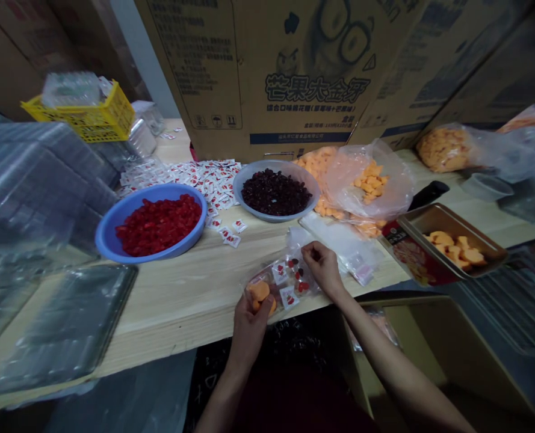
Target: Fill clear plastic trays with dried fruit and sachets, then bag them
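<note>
A clear plastic bag (271, 285) lies at the table's front edge, holding orange pieces (260, 291), small printed sachets (289, 297) and red and dark bits (301, 286). My left hand (250, 322) is closed on its left end, thumb over the orange pieces. At the other end, my right hand (324, 269) is closed in a pinch by the bag's upper corner; the film between its fingertips is hard to make out. Just behind that hand are flat clear bags (346, 246) in a stack.
Behind stand a blue bowl of red pieces (105, 234), a bowl of dark dried fruit (242, 201), scattered sachets (217, 180) and an open bag of orange pieces (393, 180). A tin (411, 249) is at right, cartons (231, 78) at the back, clear trays (68, 319) left, an open box (411, 337) below.
</note>
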Demonstrator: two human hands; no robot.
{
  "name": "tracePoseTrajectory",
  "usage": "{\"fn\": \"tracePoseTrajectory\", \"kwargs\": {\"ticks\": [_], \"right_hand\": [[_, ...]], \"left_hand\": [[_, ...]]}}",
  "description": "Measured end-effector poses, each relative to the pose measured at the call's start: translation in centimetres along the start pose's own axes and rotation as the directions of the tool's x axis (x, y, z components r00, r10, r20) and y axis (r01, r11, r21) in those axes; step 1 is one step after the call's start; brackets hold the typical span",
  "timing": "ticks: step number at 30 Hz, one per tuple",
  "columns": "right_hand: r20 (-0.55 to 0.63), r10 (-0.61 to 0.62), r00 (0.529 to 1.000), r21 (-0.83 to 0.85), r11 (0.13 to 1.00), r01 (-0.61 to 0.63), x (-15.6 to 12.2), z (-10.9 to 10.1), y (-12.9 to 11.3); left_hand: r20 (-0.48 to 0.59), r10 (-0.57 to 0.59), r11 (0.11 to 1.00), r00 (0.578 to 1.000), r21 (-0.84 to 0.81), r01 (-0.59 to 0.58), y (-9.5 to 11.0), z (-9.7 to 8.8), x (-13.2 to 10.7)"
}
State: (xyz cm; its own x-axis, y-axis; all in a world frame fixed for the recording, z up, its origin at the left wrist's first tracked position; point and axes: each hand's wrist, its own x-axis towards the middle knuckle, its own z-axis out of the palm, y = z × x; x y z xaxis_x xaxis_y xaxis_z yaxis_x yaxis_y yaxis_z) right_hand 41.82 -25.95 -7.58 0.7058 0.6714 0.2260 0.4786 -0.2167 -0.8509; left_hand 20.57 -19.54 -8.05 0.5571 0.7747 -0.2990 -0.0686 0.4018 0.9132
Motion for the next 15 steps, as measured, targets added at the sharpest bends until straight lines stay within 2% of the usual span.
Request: {"fn": "tracePoseTrajectory", "kwargs": {"ticks": [3, 7, 12, 15], "right_hand": [[0.026, -0.069, 0.997, -0.038, 0.997, 0.070, -0.5, 0.4, -0.9], [0.126, -0.166, 0.978, -0.150, 0.972, 0.184, -2.1, 0.4, -1.3], [0.117, -0.117, 0.986, -0.434, 0.887, 0.157, -5.3, -1.6, -0.4], [0.120, -0.105, 0.987, -0.478, 0.866, 0.150, -7.3, -2.1, -0.7]], "left_hand": [[-0.012, -0.028, 0.999, 1.000, -0.038, 0.027, 0.1, 0.7, 0.2], [-0.026, -0.099, 0.982, 0.995, -0.167, 0.093, -0.4, 1.8, 0.0], [-0.048, -0.157, 0.947, 0.986, -0.290, 0.137, -1.2, 2.5, -0.3], [-0.040, -0.167, 0.937, 0.985, -0.319, 0.146, -1.2, 3.4, -0.3]]}}
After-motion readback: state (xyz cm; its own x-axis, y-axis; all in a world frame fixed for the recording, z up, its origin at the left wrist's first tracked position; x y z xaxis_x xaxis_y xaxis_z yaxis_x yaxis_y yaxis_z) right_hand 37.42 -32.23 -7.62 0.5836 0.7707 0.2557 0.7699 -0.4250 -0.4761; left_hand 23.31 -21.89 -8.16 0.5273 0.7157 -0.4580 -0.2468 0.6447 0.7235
